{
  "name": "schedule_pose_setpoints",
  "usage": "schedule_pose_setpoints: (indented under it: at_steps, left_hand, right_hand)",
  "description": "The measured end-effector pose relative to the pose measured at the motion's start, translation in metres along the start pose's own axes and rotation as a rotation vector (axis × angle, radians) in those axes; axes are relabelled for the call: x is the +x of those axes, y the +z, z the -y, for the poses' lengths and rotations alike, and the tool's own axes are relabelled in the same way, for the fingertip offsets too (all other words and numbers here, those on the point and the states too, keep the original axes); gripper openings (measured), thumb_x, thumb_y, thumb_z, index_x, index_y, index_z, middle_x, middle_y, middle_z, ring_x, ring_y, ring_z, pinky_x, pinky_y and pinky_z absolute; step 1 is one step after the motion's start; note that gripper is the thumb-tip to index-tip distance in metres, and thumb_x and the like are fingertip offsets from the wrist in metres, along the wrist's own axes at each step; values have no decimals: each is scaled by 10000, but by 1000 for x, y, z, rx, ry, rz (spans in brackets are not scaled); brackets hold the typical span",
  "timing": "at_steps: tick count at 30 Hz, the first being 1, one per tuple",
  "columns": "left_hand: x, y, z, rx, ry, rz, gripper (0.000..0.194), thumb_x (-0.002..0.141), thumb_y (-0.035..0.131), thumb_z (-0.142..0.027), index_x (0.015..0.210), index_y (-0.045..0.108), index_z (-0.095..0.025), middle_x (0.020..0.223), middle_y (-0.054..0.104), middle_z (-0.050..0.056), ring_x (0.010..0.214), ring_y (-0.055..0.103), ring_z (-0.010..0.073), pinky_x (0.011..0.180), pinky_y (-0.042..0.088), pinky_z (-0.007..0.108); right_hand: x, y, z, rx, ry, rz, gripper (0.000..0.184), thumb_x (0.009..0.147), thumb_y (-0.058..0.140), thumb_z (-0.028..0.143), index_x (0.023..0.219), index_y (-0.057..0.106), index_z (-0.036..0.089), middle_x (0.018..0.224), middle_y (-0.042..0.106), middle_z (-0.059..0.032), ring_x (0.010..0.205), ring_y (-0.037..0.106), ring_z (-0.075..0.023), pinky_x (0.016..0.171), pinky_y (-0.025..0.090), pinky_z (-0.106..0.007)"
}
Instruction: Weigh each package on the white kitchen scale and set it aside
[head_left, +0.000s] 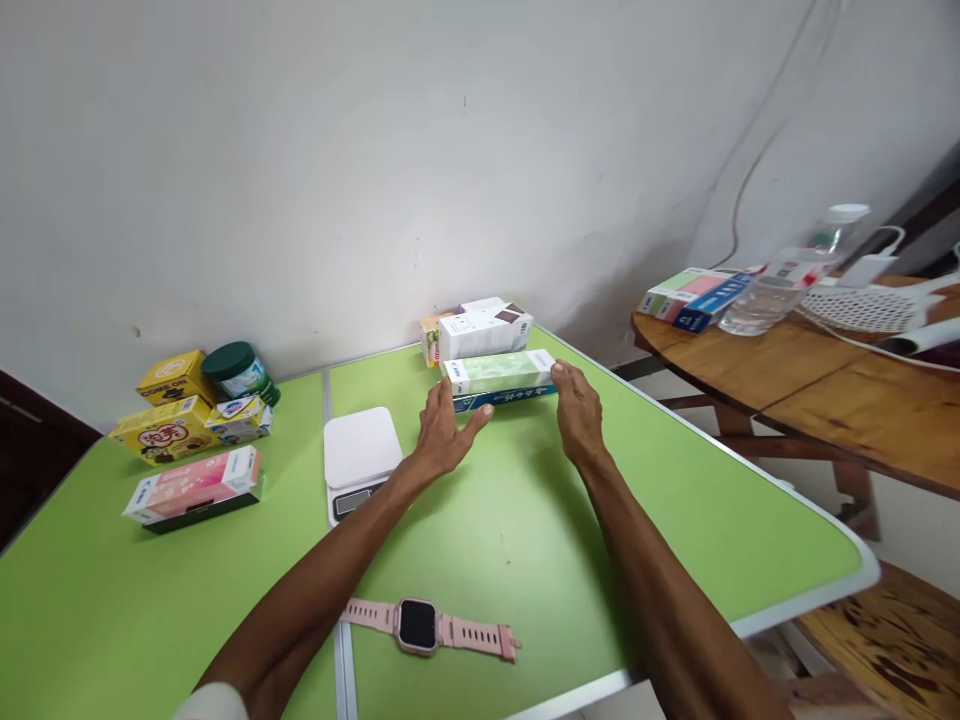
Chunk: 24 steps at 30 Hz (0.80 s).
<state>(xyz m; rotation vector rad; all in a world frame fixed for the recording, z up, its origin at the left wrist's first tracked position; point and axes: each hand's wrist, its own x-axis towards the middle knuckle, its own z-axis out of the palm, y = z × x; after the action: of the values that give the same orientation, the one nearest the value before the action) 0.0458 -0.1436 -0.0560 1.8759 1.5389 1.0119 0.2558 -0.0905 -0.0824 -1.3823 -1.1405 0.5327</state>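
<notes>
A long light-green and white carton [499, 373] lies on top of a dark blue carton [504, 399] toward the back of the green table. My left hand [444, 425] is against the left end of the light-green carton, with its thumb stretched out in front of the blue one. At the opposite end, my right hand [579, 408] has its fingers on the light-green carton's corner. Between them, the two hands hold this carton by its ends. Directly behind it stands a white box [484, 333], with an orange box [430, 340] partly hidden beside it.
A white kitchen scale [363, 447] sits left of my left forearm. A pink smartwatch [417, 626] lies near the front. Yellow boxes [166, 428], a green-lidded can [238, 374] and a pink carton [196, 485] are at left. On the wooden table [832, 385] is a plastic bottle [787, 285].
</notes>
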Motion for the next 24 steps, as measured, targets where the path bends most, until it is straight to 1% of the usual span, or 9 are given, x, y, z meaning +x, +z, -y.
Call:
schedule_pose_setpoints:
  at_steps: [4,8,10,13,15,16,19,21,24]
  left_hand:
    - [21,16,10,135,-57,20,829,954,510,-639,1604,303,-168,1658,374,222,1575,316,358,1282,213,549]
    - [29,18,15,175,-49,29,842,957,501,-635,1613,265,-161,1673,348,231,1586,285,371,1279,197,582]
    - [22,13,12,151,-48,52,896,942,524,-654,1627,229,-157,1697,296,240,1600,247,387,1281,190,603]
    - [-9,-6,8,106,7,79,987,926,551,-681,1652,155,-142,1724,224,247,1616,202,385,1295,183,605]
    - [-40,-28,9,95,79,44,973,943,539,-684,1662,137,-165,1728,234,225,1615,217,355,1302,209,582]
    - [-56,-42,12,104,111,-7,947,955,531,-677,1663,141,-185,1725,253,209,1611,234,339,1304,222,569]
    - [-104,-93,35,202,128,-299,870,983,539,-620,1659,166,-220,1709,302,179,1601,266,313,1312,229,539]
    - [-133,-136,61,299,68,-549,844,991,550,-581,1654,184,-205,1702,306,187,1604,256,312,1318,210,526]
    - [-171,-202,107,429,-96,-849,844,991,537,-567,1641,214,-136,1704,269,233,1612,220,328,1325,173,517]
  right_hand:
    - [20,9,-14,-90,13,55,877,873,382,831,1403,636,180,1476,624,-189,1385,523,-375,1200,348,-572]
    - [24,16,-20,-154,-25,105,939,878,372,843,1492,550,156,1581,520,-200,1488,417,-375,1250,272,-574]
    - [19,15,-18,-180,-46,90,956,888,379,838,1507,520,124,1583,500,-227,1496,399,-394,1244,267,-606]
    - [0,12,-6,-214,-85,24,916,918,398,797,1477,526,83,1507,545,-272,1432,459,-429,1195,322,-657]
    - [-17,11,10,-218,-147,-17,819,946,414,745,1427,571,100,1441,593,-271,1371,517,-437,1156,371,-671]
    - [-26,13,20,-206,-189,-22,756,960,428,715,1404,593,126,1416,612,-258,1339,548,-433,1135,399,-668]
    - [-60,26,59,-117,-304,68,540,992,486,613,1338,644,229,1364,659,-188,1236,638,-390,1066,485,-627]
    - [-90,43,89,-17,-342,223,435,1000,524,548,1298,659,261,1341,682,-148,1167,681,-350,1003,543,-593]
    - [-148,79,129,127,-326,571,413,995,566,516,1301,657,254,1378,680,-129,1153,696,-317,960,584,-562]
